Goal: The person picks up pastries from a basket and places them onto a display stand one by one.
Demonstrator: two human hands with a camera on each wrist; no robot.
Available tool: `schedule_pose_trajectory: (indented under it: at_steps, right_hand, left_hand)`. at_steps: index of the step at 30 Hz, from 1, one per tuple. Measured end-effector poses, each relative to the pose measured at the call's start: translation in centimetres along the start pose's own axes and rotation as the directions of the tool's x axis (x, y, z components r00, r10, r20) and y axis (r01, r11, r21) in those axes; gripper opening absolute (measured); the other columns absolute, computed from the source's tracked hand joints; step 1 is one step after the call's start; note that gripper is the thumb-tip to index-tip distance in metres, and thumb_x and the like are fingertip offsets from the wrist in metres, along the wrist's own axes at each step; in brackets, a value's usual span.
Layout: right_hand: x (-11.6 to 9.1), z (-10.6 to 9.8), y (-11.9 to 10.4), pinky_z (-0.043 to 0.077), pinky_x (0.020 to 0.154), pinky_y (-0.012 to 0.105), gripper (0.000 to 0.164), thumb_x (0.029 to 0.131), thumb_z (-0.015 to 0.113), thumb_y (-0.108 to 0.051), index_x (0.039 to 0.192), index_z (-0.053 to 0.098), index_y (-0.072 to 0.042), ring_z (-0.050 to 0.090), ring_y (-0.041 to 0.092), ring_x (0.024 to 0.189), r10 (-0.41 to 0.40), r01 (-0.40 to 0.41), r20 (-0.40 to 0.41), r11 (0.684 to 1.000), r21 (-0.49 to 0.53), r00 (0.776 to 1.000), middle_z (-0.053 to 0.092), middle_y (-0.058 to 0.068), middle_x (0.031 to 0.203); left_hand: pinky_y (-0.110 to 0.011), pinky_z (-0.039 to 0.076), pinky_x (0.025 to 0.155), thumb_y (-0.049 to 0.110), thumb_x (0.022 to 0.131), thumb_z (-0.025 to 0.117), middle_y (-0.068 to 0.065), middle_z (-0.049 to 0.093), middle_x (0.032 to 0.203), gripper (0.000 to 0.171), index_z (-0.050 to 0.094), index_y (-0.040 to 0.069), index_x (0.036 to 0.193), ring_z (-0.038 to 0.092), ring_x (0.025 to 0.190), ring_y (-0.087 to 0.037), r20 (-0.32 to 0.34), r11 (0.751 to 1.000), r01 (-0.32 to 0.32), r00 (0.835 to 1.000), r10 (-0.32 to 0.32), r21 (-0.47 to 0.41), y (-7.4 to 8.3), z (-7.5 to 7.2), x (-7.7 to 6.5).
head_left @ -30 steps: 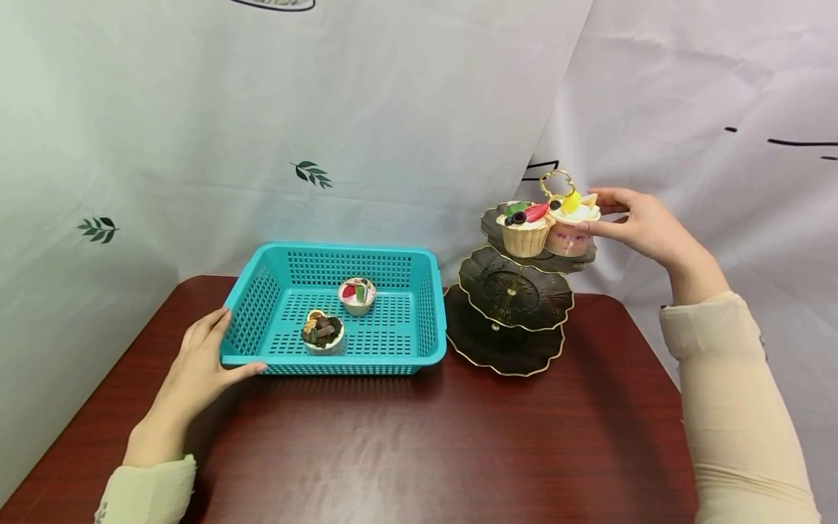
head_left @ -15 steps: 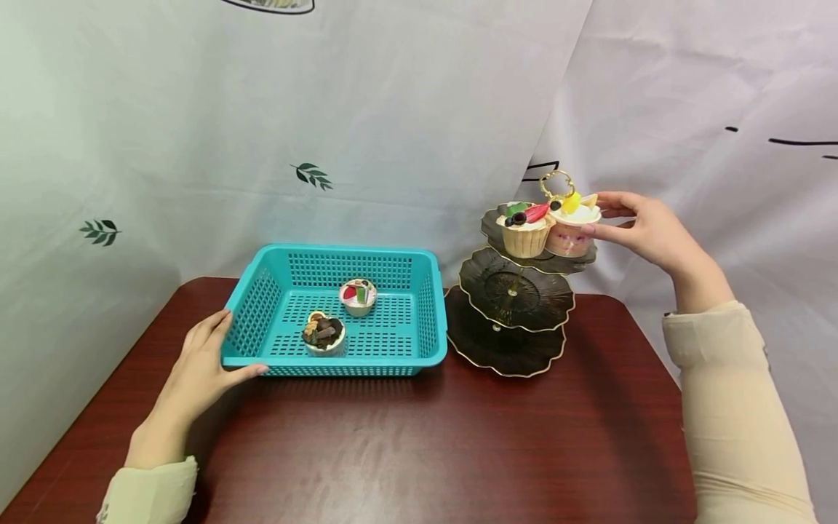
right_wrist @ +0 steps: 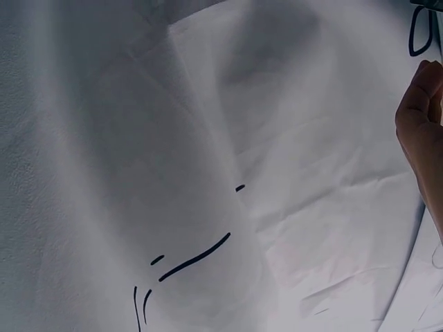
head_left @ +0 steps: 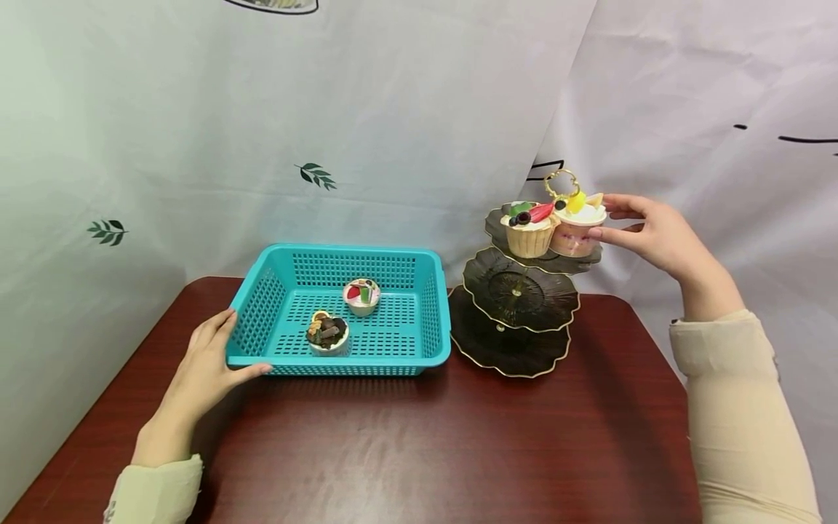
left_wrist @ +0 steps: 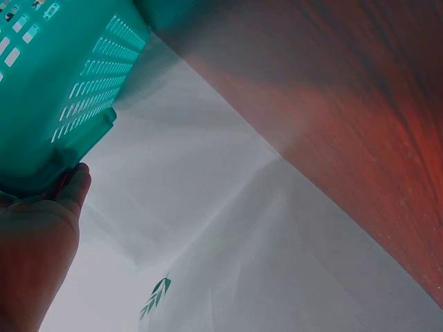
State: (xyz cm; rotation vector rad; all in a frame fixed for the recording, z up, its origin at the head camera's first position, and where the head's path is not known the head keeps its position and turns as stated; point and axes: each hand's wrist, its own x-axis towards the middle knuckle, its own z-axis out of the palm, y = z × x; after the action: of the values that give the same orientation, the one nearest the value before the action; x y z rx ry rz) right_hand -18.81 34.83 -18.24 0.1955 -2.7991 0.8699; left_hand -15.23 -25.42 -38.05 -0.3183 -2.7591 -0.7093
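My left hand [head_left: 203,367] holds the near left corner of a turquoise plastic basket [head_left: 439,306], its thumb along the front rim and its fingers at the left side. A chocolate-topped cupcake [head_left: 327,336] and a cupcake with red and green topping [head_left: 361,297] stand inside. My right hand [head_left: 655,229] is at the right side of a pink layered cup cake [head_left: 575,236] on the top plate of a three-tier stand [head_left: 524,291]. Its thumb touches or overlaps the cup; the fingers look loose. A berry-topped cupcake [head_left: 529,236] sits to the left on that plate.
The stand has a gold ring handle [head_left: 561,183] between the cupcakes. A dark red wooden table [head_left: 419,451] bears the basket and the stand. Behind them hangs a pale cloth [head_left: 406,131] with leaf prints.
The right hand's fingers and thumb have drawn back slightly to the right from the pink cup cake, which stays on the top plate. The left hand stays at the basket's corner.
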Motion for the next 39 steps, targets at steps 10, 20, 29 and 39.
schedule_pose_trajectory:
  at_steps: [10, 20, 29, 39]
  right_hand:
    - [-1.4, -0.5, -0.3, 0.036, 0.076, 0.001, 0.061, 0.087, 0.071, -0.033, 0.140, 0.050, -0.011, 0.044, -0.019, 0.095, 0.002, -0.002, -0.063, 1.000, 0.008, 0.998, 0.057, -0.011, 0.129]
    - [-2.6, 0.2, -2.1, 0.041, 0.074, 0.000, 0.055, 0.087, 0.071, -0.021, 0.138, 0.052, -0.009, 0.054, -0.021, 0.080, -0.052, 0.062, -0.132, 0.996, 0.068, 0.990, 0.053, -0.028, 0.115]
    - [-3.9, 1.4, -3.8, 0.043, 0.077, 0.000, 0.052, 0.086, 0.070, -0.008, 0.135, 0.055, -0.002, 0.058, -0.016, 0.086, -0.161, 0.190, -0.199, 0.973, 0.133, 0.967, 0.055, -0.032, 0.112]
    - [-4.8, 3.3, -5.4, 0.042, 0.079, 0.002, 0.051, 0.083, 0.071, -0.003, 0.132, 0.056, -0.001, 0.058, -0.011, 0.091, -0.235, 0.263, -0.185, 0.953, 0.151, 0.954, 0.055, -0.029, 0.115]
  left_hand:
    - [-0.071, 0.037, 0.091, 0.048, 0.071, 0.081, -0.027, 0.027, 0.150, 0.111, 0.026, -0.009, 0.148, 0.022, 0.137, -0.046, 0.001, 1.000, 0.005, 1.000, -0.005, 0.003, 0.0, 0.0, 0.0]
    - [-0.071, 0.037, 0.091, 0.049, 0.071, 0.081, -0.028, 0.027, 0.150, 0.111, 0.025, -0.009, 0.148, 0.021, 0.138, -0.045, 0.003, 1.000, 0.005, 1.000, -0.005, 0.003, -0.1, 0.1, 0.1]
    - [-0.072, 0.037, 0.091, 0.048, 0.071, 0.081, -0.028, 0.026, 0.151, 0.111, 0.024, -0.009, 0.148, 0.020, 0.138, -0.046, 0.009, 1.000, 0.015, 1.000, -0.015, 0.002, -0.1, 0.0, 0.1]
    - [-0.072, 0.037, 0.092, 0.049, 0.072, 0.080, -0.028, 0.026, 0.151, 0.111, 0.024, -0.009, 0.148, 0.021, 0.138, -0.046, 0.013, 1.000, 0.016, 1.000, -0.016, -0.002, 0.1, -0.1, 0.1]
